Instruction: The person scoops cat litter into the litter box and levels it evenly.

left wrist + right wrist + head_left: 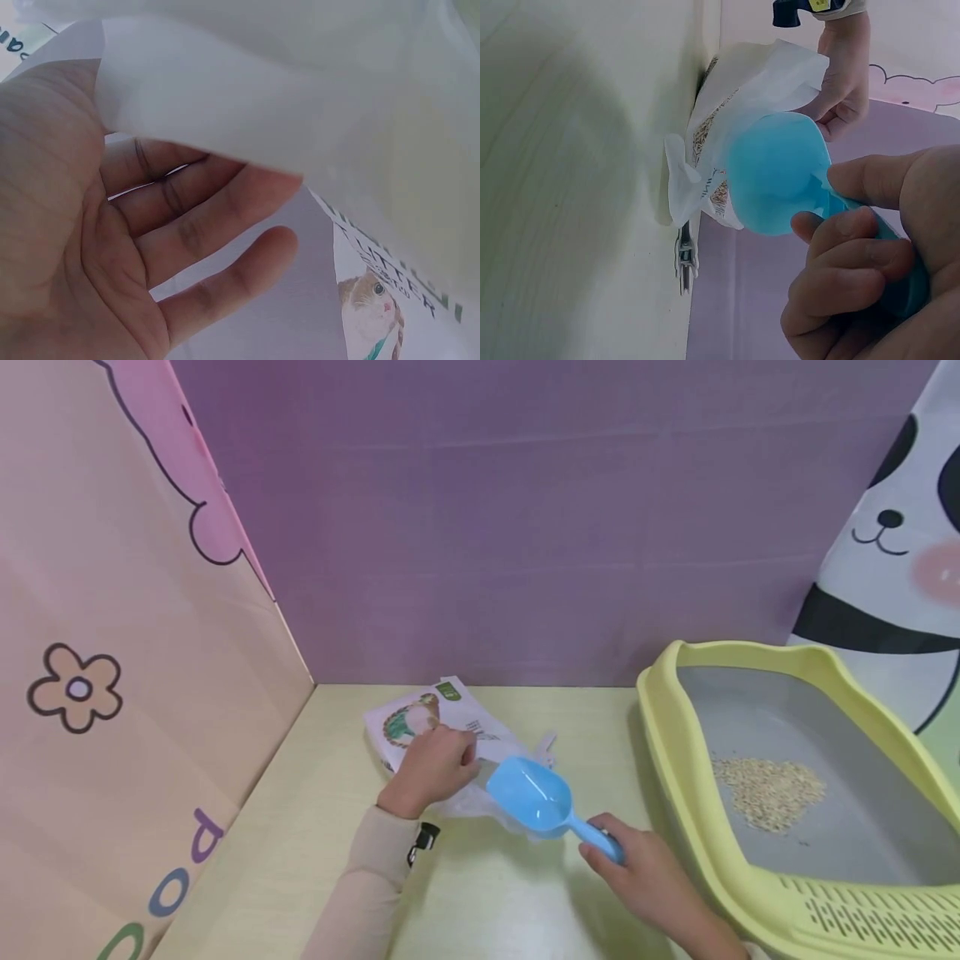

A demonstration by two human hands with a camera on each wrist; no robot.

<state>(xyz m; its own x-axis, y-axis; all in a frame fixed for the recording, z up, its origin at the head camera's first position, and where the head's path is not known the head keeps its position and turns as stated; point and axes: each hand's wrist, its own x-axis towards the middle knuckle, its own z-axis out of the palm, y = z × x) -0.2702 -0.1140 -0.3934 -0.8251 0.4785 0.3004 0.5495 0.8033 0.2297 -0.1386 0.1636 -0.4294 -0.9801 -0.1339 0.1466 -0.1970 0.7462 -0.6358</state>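
My left hand [435,764] pinches the loose upper film of a white cat litter bag [491,714]. In the left wrist view the film [217,105] passes over the fingers and hides the thumb, with a printed cat and the word LITTER beyond. Through the bag's opening, tan litter pellets [703,135] show in the right wrist view. My right hand [637,864] grips the handle of a light blue scoop [534,797]. The scoop's bowl is right at the bag's mouth, overlapping it in the head view, and its visible inside holds no litter.
A yellow-rimmed litter box [663,735] with a grey floor stands at the right. A heap of tan pellets [772,793] lies inside it. Behind the pale table [341,727] rises a purple backdrop [487,527], with a printed pink panel [150,635] at the left.
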